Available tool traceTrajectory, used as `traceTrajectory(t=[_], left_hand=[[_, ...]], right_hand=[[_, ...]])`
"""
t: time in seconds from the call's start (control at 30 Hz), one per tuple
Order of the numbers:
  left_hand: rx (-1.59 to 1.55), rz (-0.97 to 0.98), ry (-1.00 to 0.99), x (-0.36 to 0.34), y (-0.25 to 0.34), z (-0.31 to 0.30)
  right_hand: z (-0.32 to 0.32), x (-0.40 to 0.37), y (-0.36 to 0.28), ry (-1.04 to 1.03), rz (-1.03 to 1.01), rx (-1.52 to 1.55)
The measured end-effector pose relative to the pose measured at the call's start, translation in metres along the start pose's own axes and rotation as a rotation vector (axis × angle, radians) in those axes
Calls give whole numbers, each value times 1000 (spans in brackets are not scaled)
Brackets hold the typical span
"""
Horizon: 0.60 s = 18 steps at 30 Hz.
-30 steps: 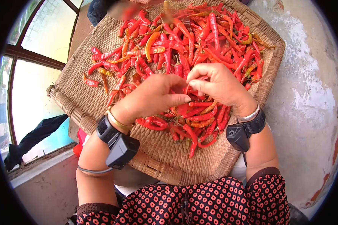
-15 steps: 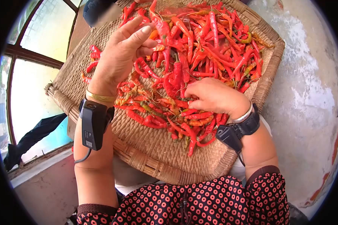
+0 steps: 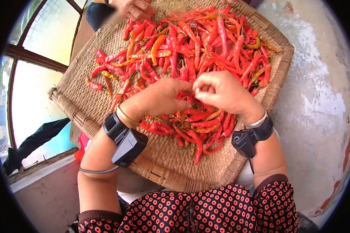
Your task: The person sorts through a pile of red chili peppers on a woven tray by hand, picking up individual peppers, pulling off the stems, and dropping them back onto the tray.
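My left hand (image 3: pixel 163 97) is over the near part of a heap of red chili peppers (image 3: pixel 214 39), thumb and fingers curled round a red chili that shows between them. Facing it, almost fingertip to fingertip, is my right hand (image 3: pixel 225 93), its thumb and forefinger pinched; whatever is in that pinch is too small or hidden to make out. Below both hands lies a nearer cluster of chilies (image 3: pixel 208 124), partly wrinkled and orange. All of them rest on a woven tray (image 3: pixel 159 151) with a thick bound rim.
Another person's hand (image 3: pixel 136 8) reaches over the tray's far left side, beside scattered chilies. A paned window (image 3: pixel 39 101) with a dark cloth (image 3: pixel 35 141) stands on the left. The pale, worn concrete floor (image 3: pixel 311 97) lies to the right.
My left hand has come down and right from above the pile to meet my right hand, its fingers closing. My right hand has lifted slightly. The other person's hand has come further into view.
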<state>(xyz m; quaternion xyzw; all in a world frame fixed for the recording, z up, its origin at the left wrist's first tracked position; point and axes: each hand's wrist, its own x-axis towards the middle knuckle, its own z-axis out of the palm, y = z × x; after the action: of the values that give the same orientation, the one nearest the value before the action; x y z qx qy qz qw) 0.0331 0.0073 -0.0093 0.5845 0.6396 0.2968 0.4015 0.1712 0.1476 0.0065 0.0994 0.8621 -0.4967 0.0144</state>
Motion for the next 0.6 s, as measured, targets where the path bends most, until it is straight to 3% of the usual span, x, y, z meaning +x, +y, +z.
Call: traceTrajectory(t=[0.13, 0.2, 0.27, 0.33, 0.4, 0.47, 0.53, 0.6], left_hand=[[-159, -9, -82, 0, 7, 3], [-564, -230, -197, -1, 11, 1], [-481, -261, -156, -3, 14, -11], [-451, -288, 25, -5, 16, -22], [-707, -199, 239, -5, 2, -38], [-821, -117, 702, 3, 4, -32], [-781, -110, 675, -1, 0, -33], [-504, -208, 555, -3, 6, -26]], right_hand=[[-2, 0, -6, 111, 31, 635], [-3, 1, -6, 170, 63, 733], [-5, 2, -4, 229, 98, 833], [-5, 4, 2, 209, 204, 490], [3, 4, 2, -72, 262, 313], [21, 2, 18, -144, -148, -50], [26, 1, 14, -359, -83, -319], [27, 0, 15, -402, -101, -317]])
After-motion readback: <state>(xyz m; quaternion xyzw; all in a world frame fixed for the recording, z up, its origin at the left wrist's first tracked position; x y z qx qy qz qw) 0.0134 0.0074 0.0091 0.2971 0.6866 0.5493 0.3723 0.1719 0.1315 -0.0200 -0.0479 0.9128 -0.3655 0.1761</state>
